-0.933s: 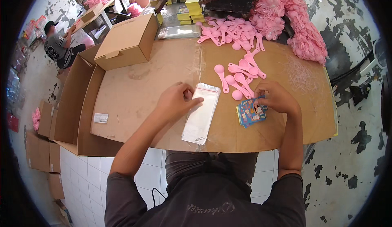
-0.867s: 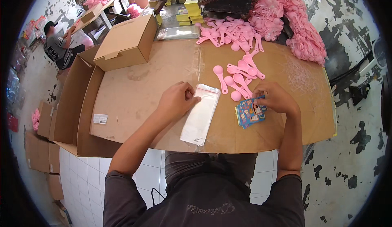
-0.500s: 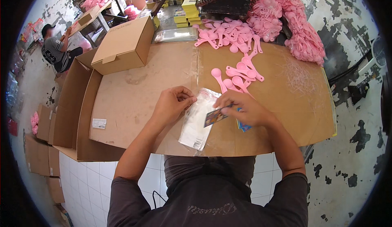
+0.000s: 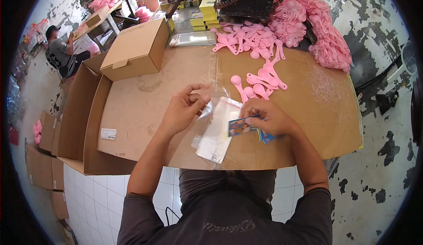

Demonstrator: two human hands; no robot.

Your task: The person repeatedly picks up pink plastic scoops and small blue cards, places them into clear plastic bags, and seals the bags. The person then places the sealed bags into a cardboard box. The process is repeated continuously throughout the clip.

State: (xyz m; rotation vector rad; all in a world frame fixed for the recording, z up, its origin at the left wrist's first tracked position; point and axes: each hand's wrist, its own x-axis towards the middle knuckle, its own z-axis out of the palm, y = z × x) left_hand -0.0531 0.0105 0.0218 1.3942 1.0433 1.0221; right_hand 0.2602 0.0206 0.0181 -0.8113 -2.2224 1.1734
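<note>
Pinches a card (image 4: pixel 240 126) in the right hand (image 4: pixel 269 118), tight between thumb and fingers, right at the bag pile's (image 4: pixel 217 141) three o'clock! And with the left hand (image 4: pixel 181 110), at ten o'clock, pinches a clear bag (image 4: pixel 206 115) by closed fingertips. Has more cards (image 4: pixel 266 138) partly under the right hand, past three o'clock. Further out, shows loose scoops (image 4: pixel 260 80) at one o'clock, a heap (image 4: pixel 251 39) beyond them, and between ten and eleven a box (image 4: pixel 132 49).

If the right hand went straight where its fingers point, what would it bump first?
Probably the stack of pale plastic bags, just left of the right hand. The blue card it holds overlaps them in view, but height is hard to tell.
</note>
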